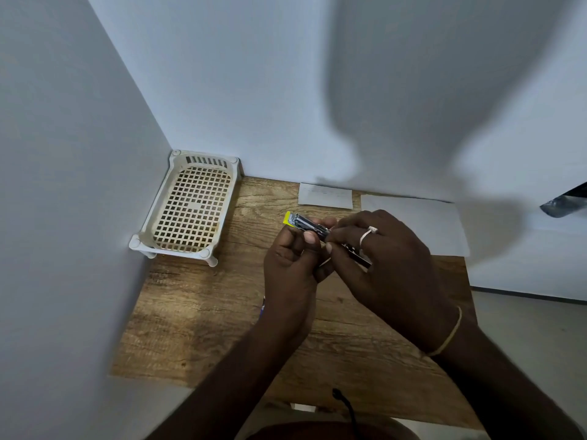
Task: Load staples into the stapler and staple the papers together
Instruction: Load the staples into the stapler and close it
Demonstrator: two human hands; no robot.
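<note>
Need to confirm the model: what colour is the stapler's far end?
Yellow, on the stapler tip left of the hands; clearest in the head view.

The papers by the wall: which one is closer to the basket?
The small paper. It lies between the white basket and the large sheet, which stretches off to the right behind the right hand.

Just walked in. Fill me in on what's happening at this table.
A person is holding a small yellow-tipped stapler above the wooden table with both hands. The left hand grips it from below while the right hand works at its metal part, apparently loading staples. Two sheets of paper lie untouched by the wall, and a white perforated basket sits in the corner.
</note>
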